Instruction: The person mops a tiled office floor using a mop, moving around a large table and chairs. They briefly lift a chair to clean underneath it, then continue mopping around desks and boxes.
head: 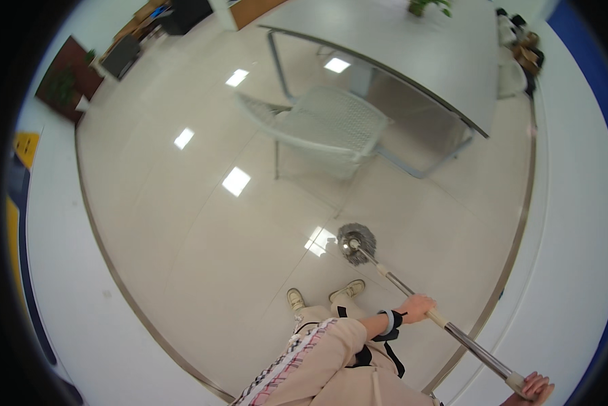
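A spin mop's grey, stringy head (357, 243) rests on the glossy tile floor, just ahead of my shoes. From its round hub the metal mop pole (479, 350) slants down to the lower right. My left hand (416, 308) is wrapped around the middle of the pole, close to a cream collar (437, 318). Higher up, my right hand (536, 388) grips the cream end of the handle near the picture's lower right rim. A black strap and a light band circle my left wrist.
A white mesh-seat chair (334, 122) stands ahead, beside a large table (415, 45) with grey metal legs. A potted plant (421, 7) sits on the table. White walls (568, 228) with dark skirting run along both sides. Boxes and a dark cabinet (121, 56) stand far left.
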Action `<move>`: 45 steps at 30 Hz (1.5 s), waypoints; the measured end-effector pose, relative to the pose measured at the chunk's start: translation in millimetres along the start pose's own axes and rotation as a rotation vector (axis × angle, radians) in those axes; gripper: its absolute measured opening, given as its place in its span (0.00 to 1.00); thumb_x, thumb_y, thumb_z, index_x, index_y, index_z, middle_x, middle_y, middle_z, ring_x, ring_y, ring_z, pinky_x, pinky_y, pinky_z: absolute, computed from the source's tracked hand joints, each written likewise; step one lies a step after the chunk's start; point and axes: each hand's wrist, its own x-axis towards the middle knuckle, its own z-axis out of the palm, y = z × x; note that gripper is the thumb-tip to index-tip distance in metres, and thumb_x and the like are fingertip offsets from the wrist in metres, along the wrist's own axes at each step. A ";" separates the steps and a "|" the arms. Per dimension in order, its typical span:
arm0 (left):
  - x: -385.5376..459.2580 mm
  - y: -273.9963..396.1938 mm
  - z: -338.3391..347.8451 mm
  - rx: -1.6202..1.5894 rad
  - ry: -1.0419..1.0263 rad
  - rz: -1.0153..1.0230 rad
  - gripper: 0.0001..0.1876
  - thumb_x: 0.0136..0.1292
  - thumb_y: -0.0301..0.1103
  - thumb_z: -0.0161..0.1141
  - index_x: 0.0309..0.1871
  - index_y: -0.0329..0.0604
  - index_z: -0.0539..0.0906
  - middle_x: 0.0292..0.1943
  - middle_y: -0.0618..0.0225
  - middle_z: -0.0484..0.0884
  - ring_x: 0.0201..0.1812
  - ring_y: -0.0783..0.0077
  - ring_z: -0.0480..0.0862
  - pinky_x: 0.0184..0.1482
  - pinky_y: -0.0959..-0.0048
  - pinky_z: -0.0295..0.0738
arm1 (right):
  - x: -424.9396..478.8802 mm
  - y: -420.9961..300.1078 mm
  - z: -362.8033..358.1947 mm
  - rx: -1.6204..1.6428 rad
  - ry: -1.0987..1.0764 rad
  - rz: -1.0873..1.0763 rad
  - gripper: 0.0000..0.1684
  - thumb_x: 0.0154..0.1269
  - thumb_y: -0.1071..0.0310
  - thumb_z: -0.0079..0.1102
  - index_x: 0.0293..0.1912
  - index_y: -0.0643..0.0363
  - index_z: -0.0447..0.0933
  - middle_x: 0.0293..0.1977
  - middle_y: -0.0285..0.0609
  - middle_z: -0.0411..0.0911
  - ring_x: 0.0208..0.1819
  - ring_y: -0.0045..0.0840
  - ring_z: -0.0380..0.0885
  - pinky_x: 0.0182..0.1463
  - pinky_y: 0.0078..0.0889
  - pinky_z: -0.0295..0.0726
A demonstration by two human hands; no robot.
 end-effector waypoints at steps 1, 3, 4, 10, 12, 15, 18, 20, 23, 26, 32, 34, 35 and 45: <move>-14.1 -10.3 -13.2 0.010 0.071 -0.002 0.06 0.50 0.29 0.60 0.31 0.43 0.74 0.30 0.63 0.78 0.38 0.56 0.77 0.42 0.59 0.70 | -1.5 4.7 13.3 0.039 -0.019 0.041 0.18 0.67 0.68 0.42 0.19 0.55 0.59 0.15 0.42 0.66 0.16 0.27 0.64 0.26 0.34 0.67; -47.1 -35.5 -50.8 0.056 0.192 -0.056 0.06 0.50 0.27 0.59 0.31 0.43 0.75 0.31 0.62 0.78 0.39 0.56 0.77 0.42 0.59 0.71 | -2.8 39.5 41.0 -0.003 -0.092 0.105 0.20 0.71 0.60 0.41 0.22 0.52 0.55 0.17 0.31 0.54 0.17 0.13 0.52 0.28 0.21 0.58; -65.8 -47.2 -70.7 0.080 0.235 -0.104 0.06 0.50 0.26 0.58 0.32 0.43 0.75 0.31 0.62 0.78 0.39 0.55 0.77 0.42 0.59 0.71 | -4.0 55.7 53.0 0.067 -0.169 0.157 0.19 0.72 0.61 0.40 0.22 0.51 0.55 0.17 0.31 0.54 0.17 0.14 0.53 0.29 0.21 0.59; -223.0 -101.8 -132.9 0.021 0.537 -0.559 0.13 0.50 0.31 0.59 0.41 0.42 0.77 0.38 0.55 0.80 0.43 0.49 0.78 0.45 0.57 0.73 | -54.8 121.2 187.1 0.224 -0.560 0.491 0.15 0.67 0.62 0.45 0.25 0.52 0.57 0.17 0.34 0.60 0.19 0.21 0.62 0.35 0.33 0.71; -295.2 -114.2 -155.6 0.116 0.620 -0.667 0.19 0.48 0.35 0.61 0.44 0.42 0.76 0.43 0.53 0.79 0.45 0.49 0.77 0.47 0.56 0.72 | -94.2 151.4 232.2 0.224 -0.695 0.617 0.14 0.66 0.63 0.47 0.25 0.55 0.62 0.18 0.38 0.66 0.21 0.26 0.67 0.40 0.39 0.74; -400.3 -122.8 -163.7 0.074 0.720 -0.955 0.25 0.43 0.38 0.65 0.47 0.43 0.76 0.43 0.52 0.78 0.48 0.48 0.74 0.52 0.55 0.68 | -179.8 170.0 297.8 0.290 -1.009 0.806 0.14 0.66 0.62 0.47 0.25 0.57 0.65 0.22 0.42 0.70 0.28 0.32 0.73 0.47 0.46 0.73; -488.2 -129.3 -159.0 0.187 0.750 -1.110 0.21 0.44 0.38 0.68 0.44 0.46 0.78 0.41 0.56 0.77 0.52 0.53 0.70 0.54 0.58 0.64 | -262.4 170.9 335.6 0.311 -1.190 0.947 0.15 0.65 0.64 0.49 0.23 0.58 0.66 0.23 0.43 0.70 0.30 0.32 0.73 0.49 0.45 0.72; -520.9 -141.2 -146.9 0.190 0.831 -1.209 0.18 0.46 0.37 0.68 0.41 0.47 0.79 0.41 0.57 0.77 0.52 0.53 0.70 0.53 0.57 0.64 | -299.5 168.8 350.7 0.367 -1.294 1.002 0.16 0.65 0.64 0.50 0.22 0.60 0.66 0.23 0.43 0.70 0.29 0.31 0.72 0.46 0.42 0.72; -538.1 -152.5 -135.3 0.393 0.978 -1.108 0.13 0.40 0.29 0.68 0.32 0.48 0.80 0.34 0.60 0.79 0.42 0.53 0.76 0.42 0.58 0.69 | -324.2 160.1 357.1 0.449 -1.338 1.045 0.18 0.65 0.64 0.50 0.20 0.62 0.66 0.23 0.44 0.70 0.28 0.30 0.70 0.40 0.37 0.71; -514.8 -152.4 -148.2 0.337 0.964 -0.909 0.13 0.37 0.27 0.68 0.31 0.50 0.81 0.36 0.64 0.80 0.40 0.56 0.77 0.39 0.60 0.68 | -300.1 138.3 362.6 0.458 -1.309 0.966 0.20 0.65 0.63 0.50 0.18 0.60 0.63 0.20 0.42 0.67 0.25 0.27 0.66 0.34 0.34 0.68; -350.3 -104.8 -203.0 0.200 1.051 -0.475 0.15 0.41 0.25 0.64 0.35 0.50 0.80 0.33 0.64 0.79 0.42 0.59 0.77 0.43 0.58 0.64 | -186.5 72.7 347.4 0.387 -1.141 0.464 0.24 0.67 0.60 0.47 0.16 0.51 0.56 0.12 0.33 0.58 0.16 0.20 0.59 0.24 0.25 0.63; -302.8 -82.6 -226.0 0.029 0.906 -0.323 0.15 0.43 0.24 0.62 0.37 0.50 0.79 0.34 0.64 0.77 0.43 0.59 0.75 0.46 0.59 0.62 | -180.8 24.9 346.2 0.377 -1.116 0.316 0.23 0.69 0.61 0.45 0.18 0.50 0.54 0.14 0.30 0.54 0.16 0.17 0.55 0.28 0.23 0.63; -288.2 -72.6 -236.3 0.006 0.876 -0.246 0.14 0.45 0.23 0.61 0.37 0.49 0.78 0.34 0.64 0.77 0.43 0.58 0.75 0.47 0.60 0.62 | -170.4 18.9 337.3 0.348 -1.148 0.137 0.23 0.69 0.60 0.45 0.18 0.51 0.54 0.14 0.31 0.54 0.16 0.16 0.55 0.28 0.23 0.63; -285.1 -62.8 -258.6 0.059 0.970 -0.156 0.10 0.51 0.21 0.58 0.35 0.44 0.73 0.34 0.63 0.76 0.44 0.57 0.74 0.49 0.60 0.62 | -191.0 7.3 344.7 0.265 -0.825 -0.040 0.22 0.71 0.62 0.39 0.19 0.52 0.52 0.15 0.33 0.53 0.17 0.15 0.52 0.30 0.22 0.62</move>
